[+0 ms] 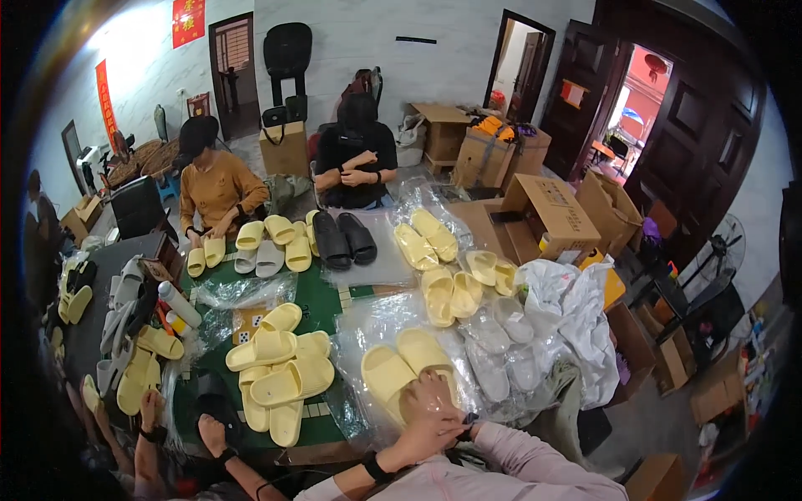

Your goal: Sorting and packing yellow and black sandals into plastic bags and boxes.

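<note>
A pair of pale yellow slippers (386, 374) lies on clear plastic bags (347, 330) right in front of me. My right hand (429, 392) rests over the right-hand slipper of the pair, its fingers loosely apart and gripping nothing. Crossing below it, my left hand (428, 436) reaches to my right wrist, where its fingers close at the black wristband (470, 418); exactly how they hold it is partly hidden. To the left, several loose yellow slippers (292, 382) form a pile on the green table (224, 357).
Bagged yellow slippers (451, 294) and bagged white slippers (488, 367) lie ahead and right, beside crumpled white plastic (576, 313). Black slippers (345, 240) stand farther back. Two people sit across the table; another person's hands (212, 435) show at lower left. An open carton (547, 219) stands back right.
</note>
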`<state>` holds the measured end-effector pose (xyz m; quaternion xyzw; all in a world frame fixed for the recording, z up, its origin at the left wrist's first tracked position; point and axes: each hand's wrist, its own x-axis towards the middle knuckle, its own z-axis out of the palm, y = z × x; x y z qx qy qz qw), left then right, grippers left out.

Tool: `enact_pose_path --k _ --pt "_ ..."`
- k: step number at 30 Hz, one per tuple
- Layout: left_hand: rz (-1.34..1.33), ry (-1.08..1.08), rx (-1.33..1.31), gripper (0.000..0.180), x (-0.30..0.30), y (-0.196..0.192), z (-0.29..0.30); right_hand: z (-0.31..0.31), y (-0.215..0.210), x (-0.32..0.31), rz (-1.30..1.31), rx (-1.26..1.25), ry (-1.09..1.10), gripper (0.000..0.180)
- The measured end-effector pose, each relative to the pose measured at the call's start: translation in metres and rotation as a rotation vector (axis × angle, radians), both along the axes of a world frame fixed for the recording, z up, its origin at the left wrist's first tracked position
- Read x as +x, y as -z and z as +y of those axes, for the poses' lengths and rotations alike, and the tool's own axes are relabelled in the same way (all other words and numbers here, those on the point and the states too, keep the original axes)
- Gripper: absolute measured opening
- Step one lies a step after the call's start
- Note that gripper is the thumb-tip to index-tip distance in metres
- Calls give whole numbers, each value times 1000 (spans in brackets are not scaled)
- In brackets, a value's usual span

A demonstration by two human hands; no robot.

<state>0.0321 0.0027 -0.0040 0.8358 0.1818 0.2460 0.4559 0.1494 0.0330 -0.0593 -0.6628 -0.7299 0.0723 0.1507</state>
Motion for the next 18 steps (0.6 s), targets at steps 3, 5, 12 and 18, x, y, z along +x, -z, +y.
enact_pose_path --k 3,5,12,18 --pt "57 114 -196 17 3 -23 -2 16 6 2 -95 28 -7 24" --pt "11 149 -204 19 5 -13 1 29 8 -1 -183 -287 -234 25" --pt "-418 -506 -636 16 -11 -29 42 -1 -36 10 159 -206 -369 28" --pt "-443 -557 -708 15 -14 -45 38 -49 -87 46 447 30 -26 60"
